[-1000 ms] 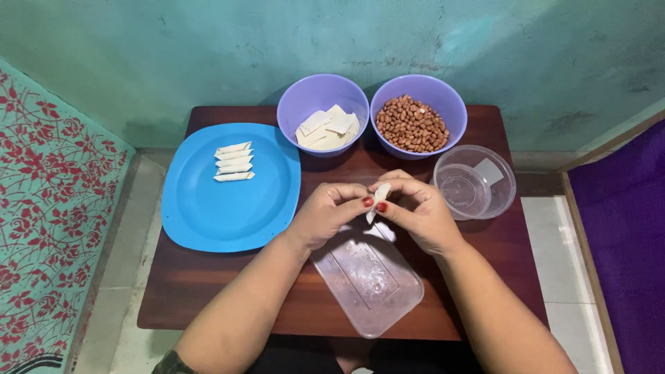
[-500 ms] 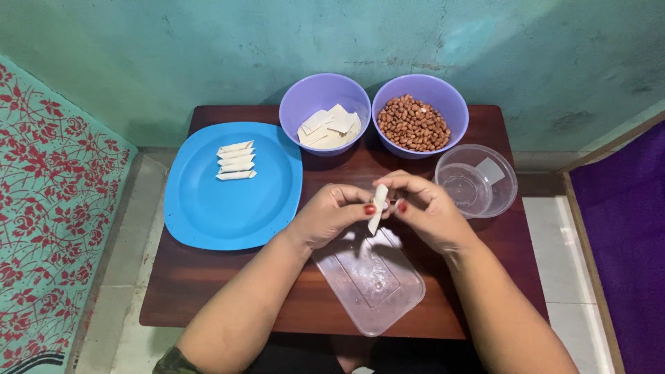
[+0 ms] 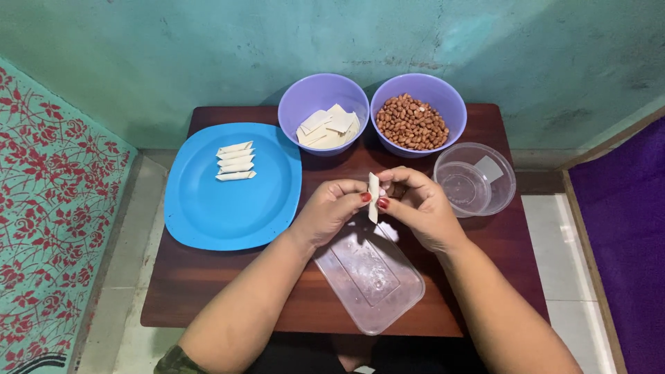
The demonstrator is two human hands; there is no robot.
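Observation:
A small white folded wrapper (image 3: 373, 197) stands upright between the fingertips of my left hand (image 3: 332, 208) and my right hand (image 3: 419, 208), both pinching it above the middle of the dark wooden table (image 3: 208, 291). Under my hands lies a clear rectangular plastic lid (image 3: 370, 277). On the blue plate (image 3: 228, 208) at the left, several finished white rolls (image 3: 235, 161) lie in a short stack.
At the back stand a purple bowl of flat white wrapper pieces (image 3: 324, 114) and a purple bowl of peanuts (image 3: 418, 114). A clear round tub with a little liquid (image 3: 474, 180) sits at the right. A teal wall is behind, a red-flowered cloth at the left.
The wrapper has turned from a slant to upright between my fingertips, and my hands have shifted slightly up over the lid.

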